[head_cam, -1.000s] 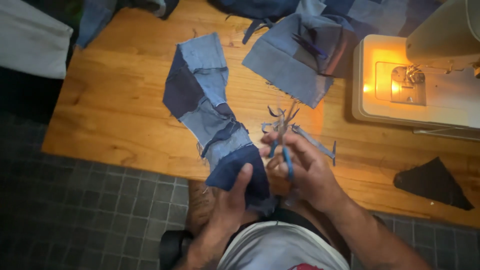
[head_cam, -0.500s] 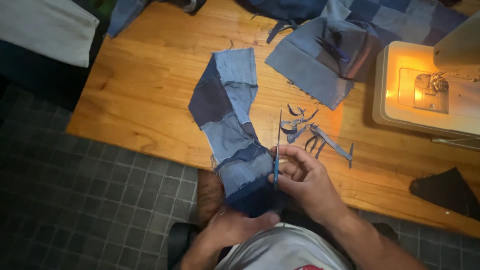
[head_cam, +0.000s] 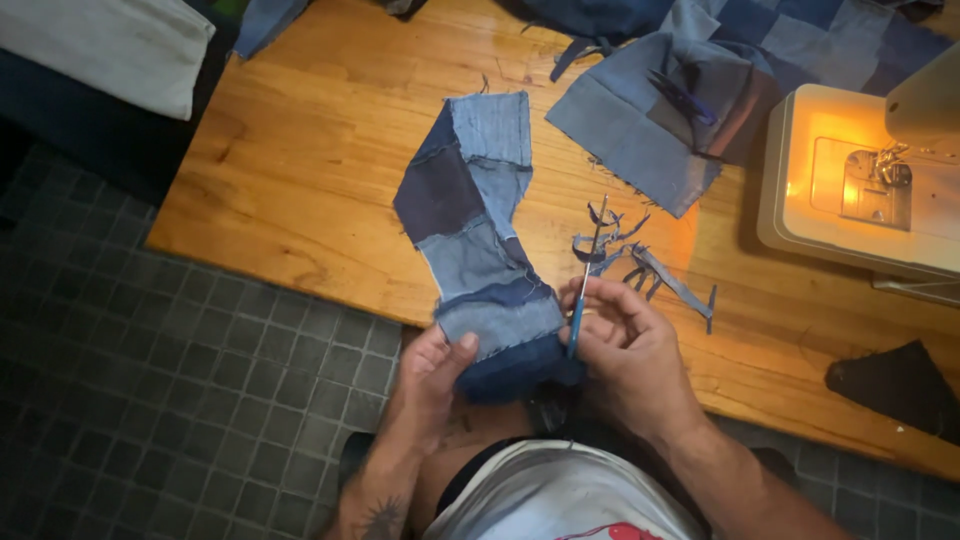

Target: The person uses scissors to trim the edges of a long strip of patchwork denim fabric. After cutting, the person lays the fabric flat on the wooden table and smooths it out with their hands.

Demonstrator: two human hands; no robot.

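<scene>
Right hand (head_cam: 630, 345): fingers closed around blue-handled scissors (head_cam: 585, 285), blades together, tips aimed toward the far edge of the surface (head_cam: 300, 150), long axis near-perpendicular to the near edge, leaning slightly right. Handle end against the dark near end of the denim patchwork strip (head_cam: 475, 225).

Left hand (head_cam: 435, 375): thumb and fingers pinched on the strip's near end, just off the near edge of the surface, over the lap.

Strip: pieced from light and dark blue panels, long axis running from the hands out across the near edge toward the middle of the surface, bending left then right, far end flat and square-cut.

Denim trimmings (head_cam: 640, 265): small heap just right of the scissor tips, near the near edge, touching nothing else.

Larger patchwork piece (head_cam: 690, 110): far right part of the surface, well apart from the strip, bare wood between.

Sewing machine (head_cam: 860, 180): right end of the surface, lamp lit.

Dark fabric scrap (head_cam: 895, 385): near right corner.

Open wood left of the strip, up to the left edge; tiled floor (head_cam: 150, 400) beyond.
</scene>
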